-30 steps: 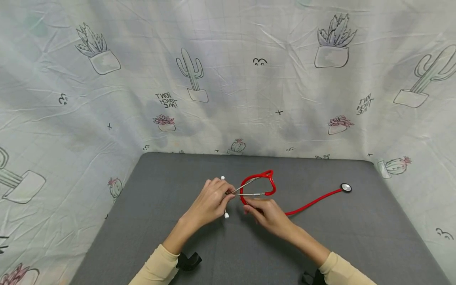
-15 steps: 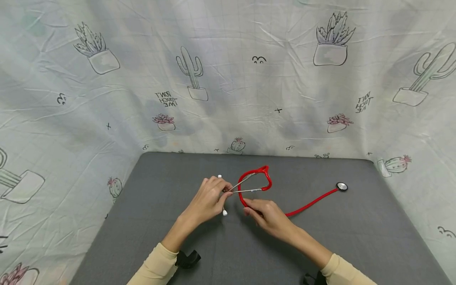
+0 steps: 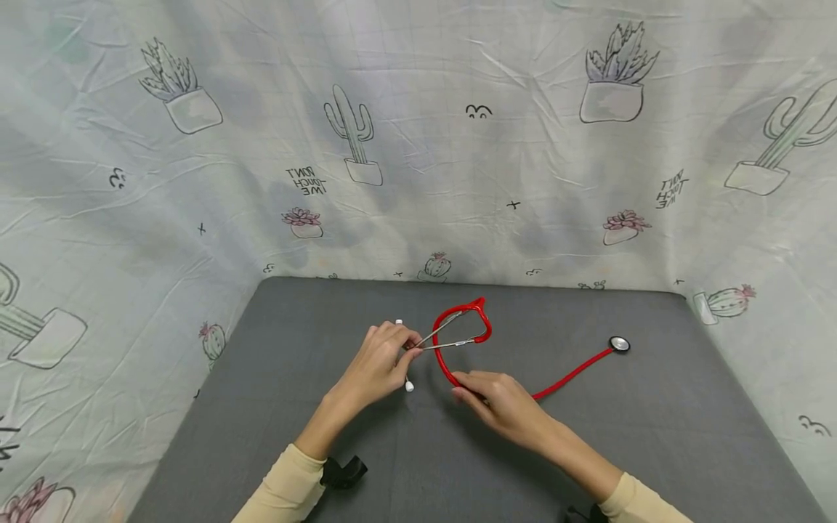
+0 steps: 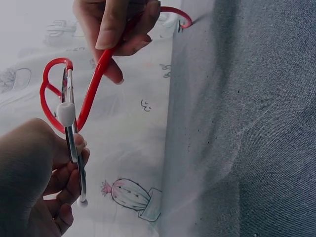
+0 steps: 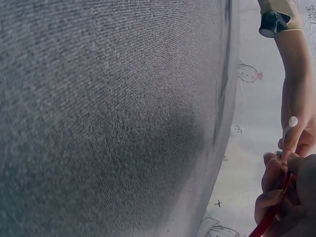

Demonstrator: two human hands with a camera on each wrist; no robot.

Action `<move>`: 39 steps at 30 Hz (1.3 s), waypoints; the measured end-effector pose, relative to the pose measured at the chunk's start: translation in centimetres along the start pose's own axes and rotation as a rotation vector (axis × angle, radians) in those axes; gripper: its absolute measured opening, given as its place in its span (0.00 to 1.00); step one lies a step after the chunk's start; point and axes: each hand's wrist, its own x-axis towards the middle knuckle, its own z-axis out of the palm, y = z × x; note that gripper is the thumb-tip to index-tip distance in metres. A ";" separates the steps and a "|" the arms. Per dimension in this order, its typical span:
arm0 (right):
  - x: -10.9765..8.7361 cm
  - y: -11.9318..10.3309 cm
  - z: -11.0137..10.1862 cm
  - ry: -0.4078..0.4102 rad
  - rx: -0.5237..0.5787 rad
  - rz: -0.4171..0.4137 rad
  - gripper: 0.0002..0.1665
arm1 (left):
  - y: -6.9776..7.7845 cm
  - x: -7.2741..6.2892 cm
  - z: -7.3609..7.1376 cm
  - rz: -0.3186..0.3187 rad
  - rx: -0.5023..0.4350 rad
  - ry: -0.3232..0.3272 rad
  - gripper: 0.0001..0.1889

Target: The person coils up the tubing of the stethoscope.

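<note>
A stethoscope with red tubing (image 3: 446, 369) is held up between both hands. My left hand (image 3: 379, 363) pinches its crossed metal ear tubes (image 3: 431, 346) near the white eartips (image 3: 409, 386). The forked red end loops round to the right of that hand, and the tubing bends back past the metal tubes. My right hand (image 3: 506, 405) grips the tubing below the loop, fingers curled round it, as the left wrist view also shows. From this hand the tubing runs on to the round chest piece (image 3: 619, 344) at the right.
A grey cloth-covered table (image 3: 314, 319) lies under the hands. Behind it and at both sides hangs a pale curtain (image 3: 418, 145) printed with cacti. A black strap (image 3: 343, 472) sits at the left wrist.
The left hand has shifted slightly left and away with the ear tubes and looped end. The right hand has moved a little right, while the chest piece has slid left.
</note>
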 end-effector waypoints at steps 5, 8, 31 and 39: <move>-0.2 -0.4 -0.7 0.021 -0.095 -0.022 0.12 | -0.1 -0.1 0.1 -0.020 -0.015 0.003 0.03; -0.3 -0.6 -1.0 0.051 -0.174 -0.083 0.15 | -0.1 0.0 0.0 -0.026 -0.021 0.005 0.03; -0.6 -1.1 -2.5 0.089 -0.326 -0.183 0.19 | -0.6 0.1 -0.4 -0.110 -0.030 0.037 0.02; -0.7 -1.0 -2.8 0.079 -0.290 -0.152 0.17 | -0.6 0.5 -0.6 -0.140 -0.033 0.033 0.03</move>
